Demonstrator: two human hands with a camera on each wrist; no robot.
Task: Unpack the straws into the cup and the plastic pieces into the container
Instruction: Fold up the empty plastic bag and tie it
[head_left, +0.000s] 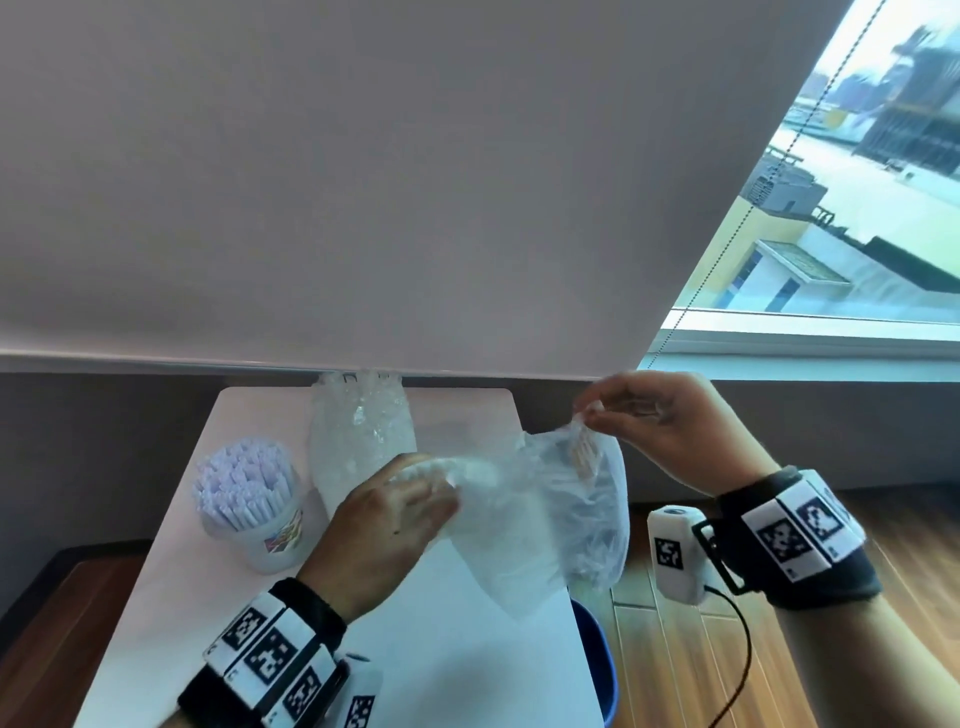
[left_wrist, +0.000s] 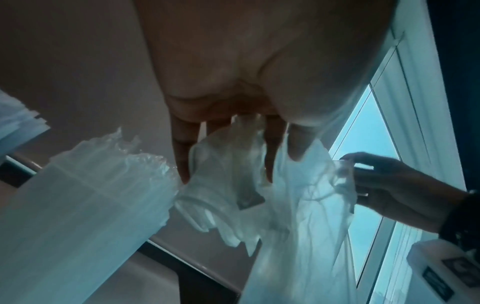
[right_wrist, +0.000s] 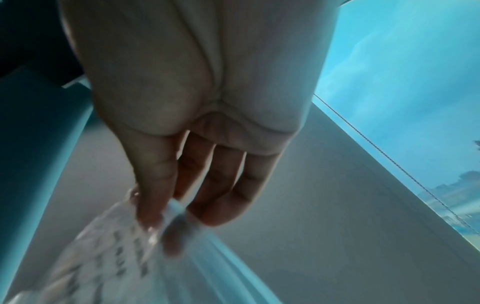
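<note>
Both hands hold a crumpled clear plastic bag (head_left: 540, 509) up over the right part of the white table (head_left: 452, 654). My left hand (head_left: 395, 514) grips the bag's left side (left_wrist: 228, 170), its fingers wrapped in the film. My right hand (head_left: 639, 421) pinches the bag's top edge (right_wrist: 155, 224) between thumb and fingertips, above a printed label. A cup (head_left: 249, 509) packed with white paper-wrapped straws stands at the table's left. A second clear bag (head_left: 358, 436) lies behind it at the table's far middle. The blue container (head_left: 597, 660) peeks out below the table's right edge.
A lowered roller blind (head_left: 363, 182) hangs just behind the table, its bead chain (head_left: 737, 228) to the right. A window with buildings outside fills the right. Wooden floor (head_left: 841, 623) lies to the right of the table.
</note>
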